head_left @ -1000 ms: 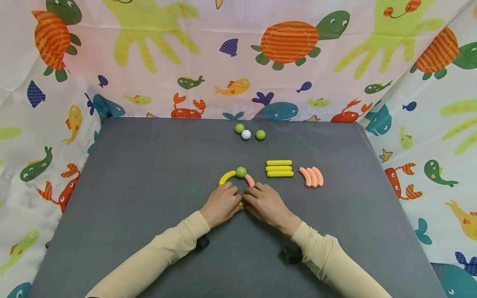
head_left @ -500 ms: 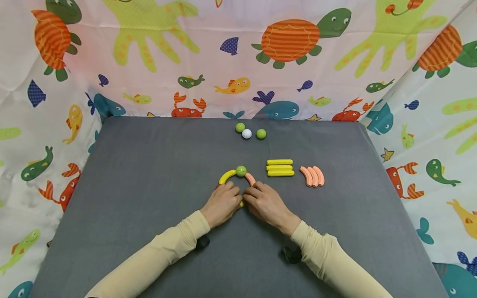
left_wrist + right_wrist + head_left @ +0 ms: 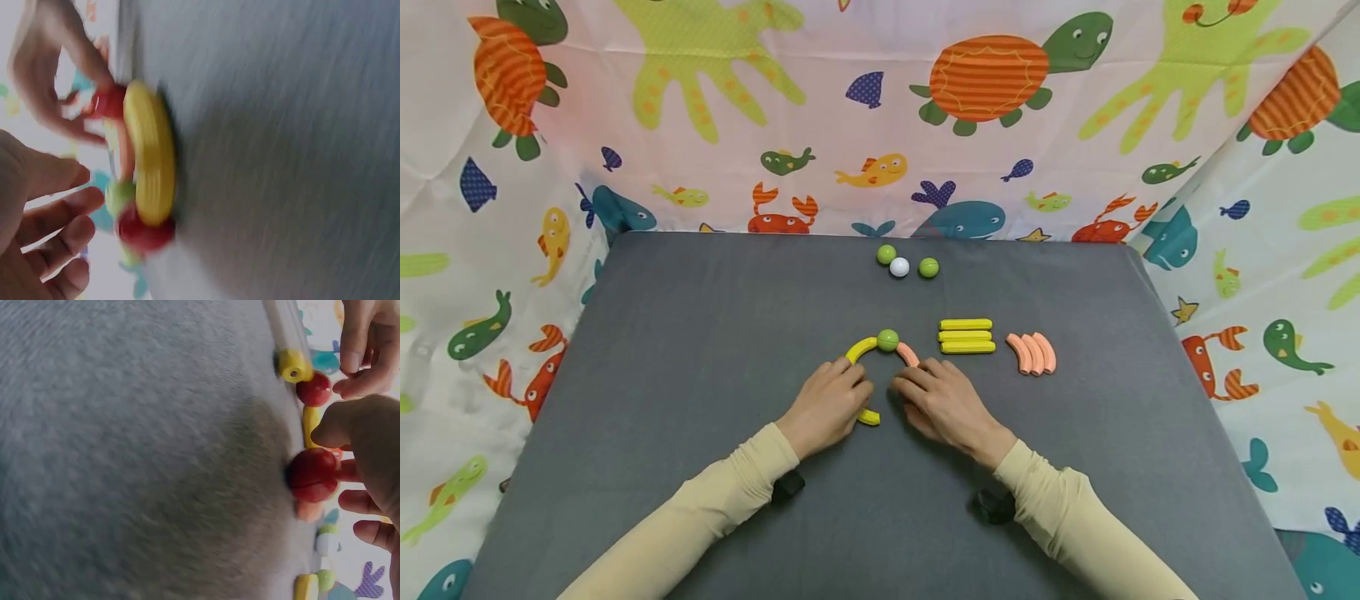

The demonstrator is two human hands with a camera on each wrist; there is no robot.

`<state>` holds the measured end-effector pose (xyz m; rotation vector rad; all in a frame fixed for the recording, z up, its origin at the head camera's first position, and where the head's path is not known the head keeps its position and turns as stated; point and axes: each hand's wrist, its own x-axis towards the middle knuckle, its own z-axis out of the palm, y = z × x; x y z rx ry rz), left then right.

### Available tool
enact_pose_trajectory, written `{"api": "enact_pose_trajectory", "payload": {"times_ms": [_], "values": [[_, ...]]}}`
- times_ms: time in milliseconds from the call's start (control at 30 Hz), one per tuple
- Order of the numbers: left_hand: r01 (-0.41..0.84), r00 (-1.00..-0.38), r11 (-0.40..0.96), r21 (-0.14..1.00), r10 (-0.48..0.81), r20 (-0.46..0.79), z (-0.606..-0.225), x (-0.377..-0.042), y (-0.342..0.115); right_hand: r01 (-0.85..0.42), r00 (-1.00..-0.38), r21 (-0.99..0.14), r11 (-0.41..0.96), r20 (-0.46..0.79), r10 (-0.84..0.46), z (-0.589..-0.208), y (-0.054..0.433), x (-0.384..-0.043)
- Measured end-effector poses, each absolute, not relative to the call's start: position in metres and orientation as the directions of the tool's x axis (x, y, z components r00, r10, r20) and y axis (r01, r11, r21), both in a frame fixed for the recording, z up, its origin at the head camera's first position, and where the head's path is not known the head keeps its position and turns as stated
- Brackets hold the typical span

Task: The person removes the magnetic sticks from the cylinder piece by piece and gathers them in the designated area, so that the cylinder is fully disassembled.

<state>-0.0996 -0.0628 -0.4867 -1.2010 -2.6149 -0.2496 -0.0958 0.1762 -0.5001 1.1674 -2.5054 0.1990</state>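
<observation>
A ring of toy pieces lies on the grey table [image 3: 700,500]: a green ball [image 3: 888,340], a curved yellow stick [image 3: 861,348], a curved pink stick [image 3: 907,355] and another curved yellow stick [image 3: 151,156] at the near side. Two red balls join in; one [image 3: 145,234] is by my left hand [image 3: 826,404], whose loosely bent fingers stand apart from the pieces in the left wrist view. My right hand [image 3: 949,408] holds the other red ball [image 3: 312,476] between thumb and fingers. Both red balls are hidden in the head view. The near yellow stick's free end shows a hole.
Straight yellow sticks [image 3: 966,337] lie in a stack right of the ring, with several curved pink sticks [image 3: 1032,354] beside them. At the back are two green balls [image 3: 928,267] and a white ball [image 3: 899,267]. Patterned cloth [image 3: 700,100] hangs around the table.
My hands have moved apart from where they met over the near side. The left has drawn left and slightly down, baring the near yellow stick's end. The right has shifted slightly right.
</observation>
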Motion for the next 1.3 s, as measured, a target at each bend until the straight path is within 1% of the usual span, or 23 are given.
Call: {"api": "enact_pose_trajectory", "payload": {"times_ms": [67, 167, 267, 333, 400, 500, 600, 667, 767, 833, 933, 1100, 1233, 1300], "values": [[0.747, -0.654, 0.656, 0.104, 0.698, 0.291, -0.483, -0.109, -0.07, -0.752, -0.601, 0.002, 0.659, 0.407, -0.688, -0.496, 0.175, -0.094], [0.734, -0.678, 0.658, 0.168, 0.698, 0.231, -0.481, -0.122, -0.08, -0.759, -0.601, -0.04, 0.649, 0.426, -0.676, -0.491, 0.17, -0.088], [0.74, -0.671, 0.64, 0.208, 0.721, 0.169, -0.483, -0.127, -0.088, -0.789, -0.578, -0.072, 0.611, 0.427, -0.696, -0.487, 0.161, -0.08], [0.739, -0.67, 0.632, 0.234, 0.726, 0.154, -0.485, -0.127, -0.09, -0.802, -0.564, -0.083, 0.592, 0.431, -0.704, -0.486, 0.156, -0.076], [0.734, -0.676, 0.634, 0.245, 0.719, 0.162, -0.485, -0.125, -0.09, -0.804, -0.564, -0.097, 0.586, 0.433, -0.703, -0.485, 0.152, -0.073], [0.725, -0.687, 0.646, 0.241, 0.702, 0.185, -0.485, -0.119, -0.088, -0.796, -0.578, -0.111, 0.594, 0.429, -0.694, -0.486, 0.148, -0.071], [0.73, -0.683, 0.651, 0.21, 0.7, 0.207, -0.487, -0.11, -0.084, -0.788, -0.59, -0.108, 0.607, 0.416, -0.692, -0.488, 0.144, -0.07], [0.742, -0.671, 0.644, 0.186, 0.708, 0.22, -0.489, -0.105, -0.081, -0.781, -0.593, -0.082, 0.619, 0.407, -0.695, -0.49, 0.14, -0.069], [0.75, -0.66, 0.641, 0.161, 0.714, 0.233, -0.492, -0.098, -0.075, -0.764, -0.599, -0.014, 0.645, 0.386, -0.702, -0.495, 0.133, -0.069], [0.752, -0.658, 0.639, 0.161, 0.716, 0.232, -0.493, -0.096, -0.073, -0.744, -0.612, 0.022, 0.667, 0.377, -0.695, -0.499, 0.13, -0.069], [0.75, -0.661, 0.637, 0.178, 0.718, 0.218, -0.493, -0.095, -0.072, -0.719, -0.627, 0.044, 0.694, 0.388, -0.675, -0.505, 0.126, -0.067], [0.759, -0.651, 0.619, 0.201, 0.728, 0.215, -0.49, -0.096, -0.073, -0.704, -0.626, 0.05, 0.709, 0.428, -0.652, -0.513, 0.122, -0.066], [0.767, -0.642, 0.61, 0.2, 0.735, 0.218, -0.489, -0.097, -0.074, -0.7, -0.632, 0.059, 0.712, 0.414, -0.655, -0.515, 0.121, -0.066], [0.764, -0.645, 0.613, 0.203, 0.735, 0.21, -0.489, -0.097, -0.074, -0.697, -0.648, 0.036, 0.716, 0.397, -0.65, -0.513, 0.122, -0.065]]}}
